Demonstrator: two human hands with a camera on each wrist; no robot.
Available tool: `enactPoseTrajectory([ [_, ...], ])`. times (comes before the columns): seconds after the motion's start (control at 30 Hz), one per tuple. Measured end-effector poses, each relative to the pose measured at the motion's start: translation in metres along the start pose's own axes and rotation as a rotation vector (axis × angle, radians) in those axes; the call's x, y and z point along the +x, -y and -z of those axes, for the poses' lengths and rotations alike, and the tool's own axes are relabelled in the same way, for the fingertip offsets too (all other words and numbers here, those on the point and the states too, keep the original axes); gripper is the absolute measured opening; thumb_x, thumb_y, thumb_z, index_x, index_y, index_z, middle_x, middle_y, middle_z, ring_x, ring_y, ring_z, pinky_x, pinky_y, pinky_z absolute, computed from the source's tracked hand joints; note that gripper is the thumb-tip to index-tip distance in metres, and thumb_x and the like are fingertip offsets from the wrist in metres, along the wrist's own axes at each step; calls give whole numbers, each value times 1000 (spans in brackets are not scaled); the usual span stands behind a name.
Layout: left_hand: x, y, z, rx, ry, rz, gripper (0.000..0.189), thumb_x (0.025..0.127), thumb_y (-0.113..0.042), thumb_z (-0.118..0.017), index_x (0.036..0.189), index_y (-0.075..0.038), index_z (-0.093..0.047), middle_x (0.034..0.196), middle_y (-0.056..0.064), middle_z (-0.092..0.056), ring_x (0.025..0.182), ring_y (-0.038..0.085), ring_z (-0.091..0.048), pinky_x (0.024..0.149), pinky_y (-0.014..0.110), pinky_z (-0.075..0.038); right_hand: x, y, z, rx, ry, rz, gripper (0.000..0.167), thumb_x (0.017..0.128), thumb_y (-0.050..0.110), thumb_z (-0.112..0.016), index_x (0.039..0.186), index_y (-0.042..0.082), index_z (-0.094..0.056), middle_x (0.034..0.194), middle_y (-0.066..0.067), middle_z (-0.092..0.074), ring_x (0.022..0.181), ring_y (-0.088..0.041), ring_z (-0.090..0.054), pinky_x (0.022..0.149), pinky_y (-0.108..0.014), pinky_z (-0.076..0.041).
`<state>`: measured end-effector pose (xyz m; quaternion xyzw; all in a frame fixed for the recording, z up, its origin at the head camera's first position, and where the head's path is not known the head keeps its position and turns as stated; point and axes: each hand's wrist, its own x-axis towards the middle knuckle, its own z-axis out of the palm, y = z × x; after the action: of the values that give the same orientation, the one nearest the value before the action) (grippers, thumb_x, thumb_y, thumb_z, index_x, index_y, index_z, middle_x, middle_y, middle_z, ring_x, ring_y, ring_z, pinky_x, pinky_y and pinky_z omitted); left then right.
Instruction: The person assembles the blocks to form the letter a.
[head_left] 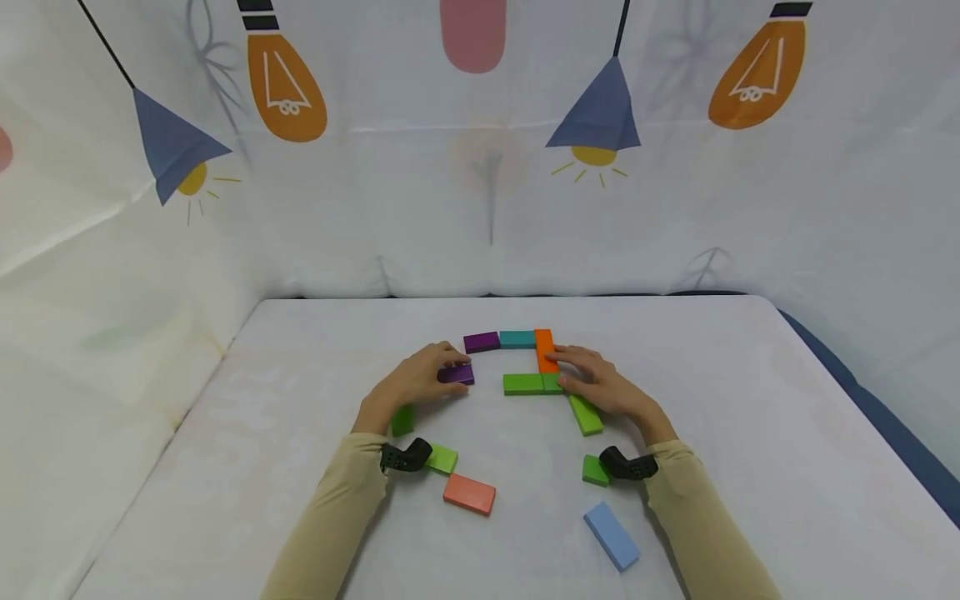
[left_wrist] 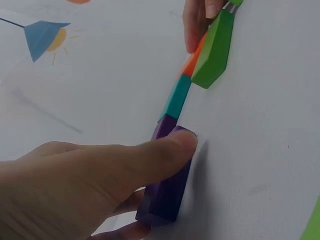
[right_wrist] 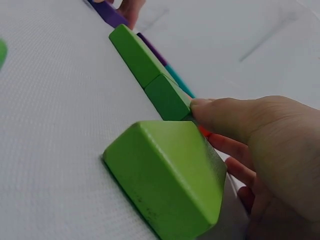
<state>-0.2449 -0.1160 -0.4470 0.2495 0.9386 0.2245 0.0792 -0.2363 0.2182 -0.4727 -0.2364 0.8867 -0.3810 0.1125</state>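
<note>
- Our left hand (head_left: pixel 412 379) pinches a purple block (head_left: pixel 459 375); we're seemingly placing it.
- Our right hand (head_left: pixel 611 387), at three o'clock, touches a short green block (right_wrist: pixel 167 100); whether pinching, we can't tell.
- Purple block, nine o'clock from green: lining-up seems called for next.

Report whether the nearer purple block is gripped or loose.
Gripped: the left hand holds the nearer purple block between its thumb and fingers.
</note>
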Motion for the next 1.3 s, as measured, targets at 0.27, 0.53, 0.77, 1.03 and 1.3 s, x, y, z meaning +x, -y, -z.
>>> enactPoseTrajectory([
  [0.27,0,6,1,-1,0,-21,45,84,-30,-71,124,-14,-62,118,6,-59,105,18,-54,95,38,-47,1,0,-1,13,0,-5,46,97,34,-51,141,22,-45,155,-12,-25,143,-37,-14,106,-70,-13],
  [0.53,-1,5,0,-6,-10,-36,43,84,-29,-72,122,-12,-63,116,6,-60,104,18,-55,94,38,-47,0,0,-2,15,1,3,46,97,32,-52,141,21,-45,155,-12,-26,143,-37,-14,107,-70,-12],
  [0.77,-1,3,-1,-10,-22,-44,41,84,-26,-72,120,-10,-65,115,7,-61,103,18,-56,95,37,-47,-1,2,-2,21,2,-2,46,97,30,-53,140,20,-45,155,-13,-26,143,-38,-14,107,-70,-13],
  [1.03,-1,4,-2,-11,-21,-26,40,84,-27,-72,121,-12,-64,114,7,-61,103,19,-57,95,38,-48,-1,3,-1,22,-2,2,46,96,30,-53,141,19,-45,154,-14,-26,142,-39,-15,107,-70,-14],
  [1.3,-1,4,-1,-13,-35,-35,39,83,-25,-73,119,-12,-64,109,6,-62,101,20,-58,92,37,-49,-1,3,-1,12,0,3,47,97,32,-52,141,19,-44,155,-13,-25,143,-38,-14,107,-69,-12],
])
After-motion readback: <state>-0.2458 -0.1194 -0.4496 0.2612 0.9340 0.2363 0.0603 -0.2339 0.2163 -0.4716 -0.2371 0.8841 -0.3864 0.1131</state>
